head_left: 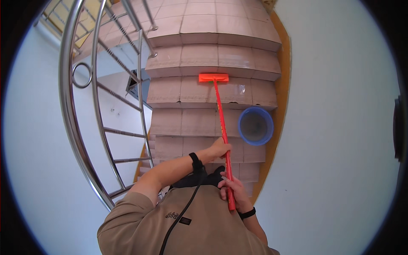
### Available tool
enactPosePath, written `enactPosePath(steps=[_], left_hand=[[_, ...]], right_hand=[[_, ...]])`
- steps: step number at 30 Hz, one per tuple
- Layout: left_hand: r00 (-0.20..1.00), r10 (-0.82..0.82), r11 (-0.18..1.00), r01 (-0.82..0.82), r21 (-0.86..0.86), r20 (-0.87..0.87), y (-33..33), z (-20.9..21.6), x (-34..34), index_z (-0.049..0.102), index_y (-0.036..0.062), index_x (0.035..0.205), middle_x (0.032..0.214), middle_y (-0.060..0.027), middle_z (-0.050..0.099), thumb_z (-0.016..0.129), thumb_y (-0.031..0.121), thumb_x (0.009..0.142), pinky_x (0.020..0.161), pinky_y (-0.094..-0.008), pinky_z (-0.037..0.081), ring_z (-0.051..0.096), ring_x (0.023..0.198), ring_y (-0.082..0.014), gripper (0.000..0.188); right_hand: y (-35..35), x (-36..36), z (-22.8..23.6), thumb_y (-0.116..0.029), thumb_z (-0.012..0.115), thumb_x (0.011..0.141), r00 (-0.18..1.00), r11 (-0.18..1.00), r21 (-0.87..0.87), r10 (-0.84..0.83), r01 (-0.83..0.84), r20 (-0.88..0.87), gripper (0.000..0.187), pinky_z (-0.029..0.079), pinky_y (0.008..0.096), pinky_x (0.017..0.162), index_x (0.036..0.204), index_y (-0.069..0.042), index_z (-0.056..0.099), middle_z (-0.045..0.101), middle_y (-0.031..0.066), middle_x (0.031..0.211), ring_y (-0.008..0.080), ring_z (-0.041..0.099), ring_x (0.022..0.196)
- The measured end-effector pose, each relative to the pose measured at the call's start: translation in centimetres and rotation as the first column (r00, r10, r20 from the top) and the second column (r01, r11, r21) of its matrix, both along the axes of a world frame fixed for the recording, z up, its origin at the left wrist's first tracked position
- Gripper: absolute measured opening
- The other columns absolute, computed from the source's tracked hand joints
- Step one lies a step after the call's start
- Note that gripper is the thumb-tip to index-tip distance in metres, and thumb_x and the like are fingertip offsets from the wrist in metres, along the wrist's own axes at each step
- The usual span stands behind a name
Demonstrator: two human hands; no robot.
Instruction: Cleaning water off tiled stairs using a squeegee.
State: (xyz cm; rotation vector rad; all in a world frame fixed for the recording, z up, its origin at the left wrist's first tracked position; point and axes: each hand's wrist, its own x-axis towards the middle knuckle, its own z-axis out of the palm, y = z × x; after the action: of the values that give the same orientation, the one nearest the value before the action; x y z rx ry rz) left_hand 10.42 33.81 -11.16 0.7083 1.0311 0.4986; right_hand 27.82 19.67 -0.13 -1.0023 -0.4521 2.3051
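Note:
A long-handled scrub brush (222, 114) slants up the tiled stairs, its red pole in both my hands. My left hand (219, 148) is closed round the middle of the pole. Lower down, close to my body, my right hand (237, 192) grips the pole near its end, with some fingers loosely curled. The orange brush head (213, 77) rests on a pinkish step tread, near the riser behind it. What lies under the head is mostly hidden; only a trace of green shows below it.
A blue bucket (255, 126) with cloudy water stands on a step to the right of the pole. Metal railing (102, 85) runs up the left side. A pale wall (331, 127) with a yellow-brown skirting strip (278, 97) borders the right. Wet shine marks several steps.

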Motion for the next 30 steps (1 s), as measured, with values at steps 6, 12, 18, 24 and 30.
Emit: enactPosePath(steps=[6, 12, 18, 24, 30], left_hand=[[0.780, 0.025, 0.903, 0.250, 0.348, -0.625, 3.5, 1.3, -0.7, 0.061, -0.0017, 0.102, 0.082, -0.0109, 0.067, 0.065, 0.026, 0.089, 0.053, -0.0339, 0.053, 0.068, 0.068, -0.0225, 0.030], [0.982, -0.189, 0.906, 0.167, 0.390, 0.018, 8.8, 21.9, -5.7, 0.056, 0.0041, 0.136, 0.106, -0.0079, 0.070, 0.061, 0.033, 0.099, 0.078, -0.0292, 0.058, 0.068, 0.090, -0.0137, 0.047], [0.813, -0.139, 0.564, -0.404, 0.720, 0.565, 9.0, 40.6, -9.6, 0.035, 0.0009, 0.151, 0.113, -0.0095, 0.061, 0.047, 0.039, 0.104, 0.069, -0.0284, 0.056, 0.062, 0.087, -0.0181, 0.062], [0.527, -0.439, 0.080, 0.829, 0.553, -0.727, -1.2, 41.5, -0.5, 0.056, 0.0050, 0.136, 0.106, -0.0143, 0.070, 0.065, 0.028, 0.096, 0.073, -0.0363, 0.055, 0.069, 0.091, -0.0257, 0.046], [-0.076, -0.569, -0.056, 0.997, -0.054, -0.819, -3.2, 41.5, -1.2, 0.056, 0.0038, 0.137, 0.109, -0.0168, 0.070, 0.068, 0.026, 0.093, 0.084, -0.0400, 0.053, 0.068, 0.096, -0.0322, 0.050]], right_hand=[[1.4, 1.5, 0.7, -0.016, 0.047, 0.104, 0.994, 0.991, -0.088, -0.106, 0.102, -0.040, 0.033, 0.041, 0.0215, 0.041, 0.135, -0.002, 0.046, 0.061, 0.0046, 0.085, 0.0068, 0.047, 0.050], [1.7, 4.1, -0.5, -0.015, 0.049, 0.103, 0.994, 0.989, -0.101, -0.112, 0.111, 0.002, 0.029, 0.040, 0.0220, 0.041, 0.129, -0.002, 0.049, 0.061, 0.0038, 0.084, 0.0065, 0.047, 0.049], [1.5, 5.7, -1.1, -0.014, 0.050, 0.101, 0.994, 0.990, -0.086, -0.111, 0.109, -0.015, 0.026, 0.040, 0.0223, 0.041, 0.125, -0.003, 0.051, 0.061, 0.0038, 0.083, 0.0063, 0.048, 0.050], [0.6, 7.0, -2.0, -0.015, 0.052, 0.100, 0.992, 0.991, -0.063, -0.121, 0.122, 0.021, 0.026, 0.041, 0.0220, 0.042, 0.124, -0.002, 0.051, 0.063, 0.0043, 0.083, 0.0066, 0.050, 0.052], [0.0, 7.5, -0.6, -0.015, 0.054, 0.099, 0.994, 0.995, 0.071, -0.082, 0.077, 0.074, 0.029, 0.043, 0.0208, 0.044, 0.125, -0.001, 0.051, 0.064, 0.0047, 0.084, 0.0064, 0.053, 0.054]])
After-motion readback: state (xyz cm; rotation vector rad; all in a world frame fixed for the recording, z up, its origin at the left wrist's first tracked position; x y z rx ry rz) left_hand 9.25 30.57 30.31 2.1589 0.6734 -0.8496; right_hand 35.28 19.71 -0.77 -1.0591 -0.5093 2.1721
